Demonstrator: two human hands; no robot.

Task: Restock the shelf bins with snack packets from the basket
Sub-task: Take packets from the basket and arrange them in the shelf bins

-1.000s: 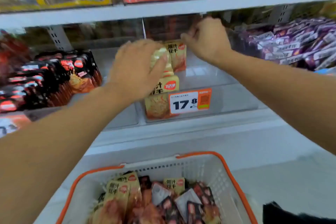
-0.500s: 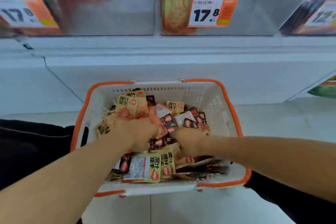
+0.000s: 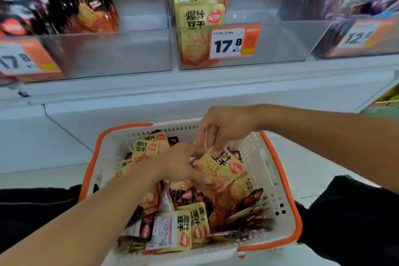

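A yellow snack packet [image 3: 222,165] sits tilted just above the heap in the white, orange-rimmed basket [image 3: 278,181]. The right hand [image 3: 224,128] reaches down from the right, fingers curled, pinching its top edge. The left hand [image 3: 180,163] comes in palm down and grips its left side. Above, the middle clear shelf bin [image 3: 280,39] holds upright yellow packets [image 3: 200,6] behind a 17.8 price tag [image 3: 234,42].

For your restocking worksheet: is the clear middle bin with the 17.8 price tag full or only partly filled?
Partly filled. In the middle bin, yellow packets stand only at its left side; the rest shows bare clear plastic.
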